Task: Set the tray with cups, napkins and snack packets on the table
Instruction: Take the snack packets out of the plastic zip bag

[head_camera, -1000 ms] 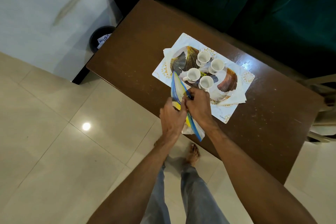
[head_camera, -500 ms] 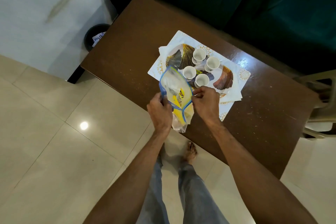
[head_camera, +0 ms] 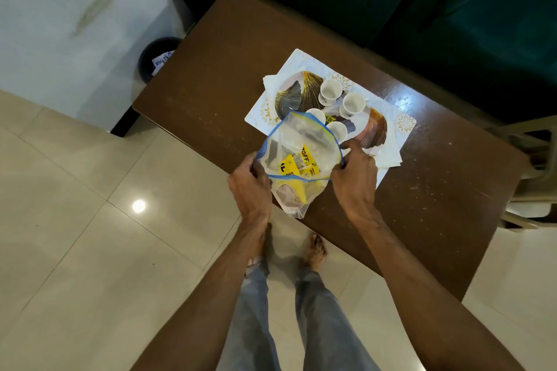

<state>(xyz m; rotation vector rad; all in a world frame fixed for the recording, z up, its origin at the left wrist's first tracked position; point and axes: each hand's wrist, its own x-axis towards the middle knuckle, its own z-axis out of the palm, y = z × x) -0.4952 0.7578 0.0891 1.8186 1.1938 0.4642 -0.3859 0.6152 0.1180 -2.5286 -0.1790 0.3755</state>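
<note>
Left grip [head_camera: 251,187] and right grip [head_camera: 355,178] each pinch the blue rim of a clear bag [head_camera: 298,135], fingers curled tight on the plastic, the two sides held apart so the mouth gapes wide. Yellow packets [head_camera: 294,170] lie inside. The bag hangs over the desk's [head_camera: 211,69] near edge, just in front of the tray [head_camera: 291,96] and partly hiding it. Four white cups [head_camera: 330,90] stand on the tray; white napkins [head_camera: 269,83] stick out from under it, all on a patterned mat [head_camera: 404,123]. Around the brown desk – pale floor [head_camera: 75,220] tiles, a dark bin [head_camera: 150,54] at its left end, a green sofa [head_camera: 452,9] behind, a chair [head_camera: 536,141] at right.
</note>
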